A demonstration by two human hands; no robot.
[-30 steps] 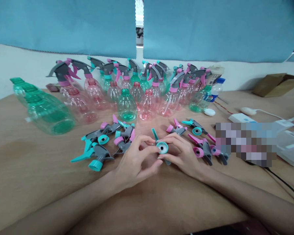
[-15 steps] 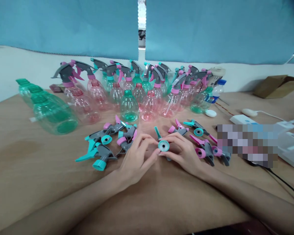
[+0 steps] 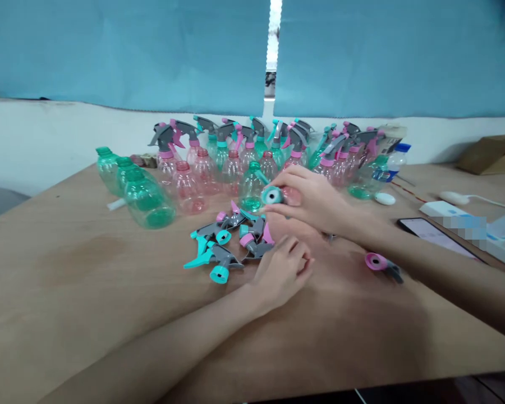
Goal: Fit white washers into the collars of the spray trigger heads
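My right hand (image 3: 315, 196) is raised over the table. Its thumb and fingers close on a trigger sprayer head (image 3: 271, 195) whose turquoise collar faces me. Most of that sprayer's body is hidden by the fingers. Below, my left hand (image 3: 284, 269) hovers low with curled fingers, and nothing shows in it. Just left of it lies a pile of loose sprayer heads, among them a turquoise-collared one (image 3: 219, 274) and a pink-collared one (image 3: 247, 240). Another pink-collared sprayer head (image 3: 376, 261) rests under my right forearm. A green bottle (image 3: 252, 188) without a sprayer stands behind the raised sprayer.
Pink and green bottles, several fitted with sprayers (image 3: 166, 143), crowd the back of the table (image 3: 88, 280). Three open green bottles (image 3: 147, 196) stand at left. On the right are a phone (image 3: 437, 238), a white power strip (image 3: 450, 216), a capped drink bottle (image 3: 398, 163) and a cardboard box (image 3: 492, 154).
My right hand has lifted the sprayer head up and away toward the bottles. The left hand has let go of it and curled its fingers. The view has shifted.
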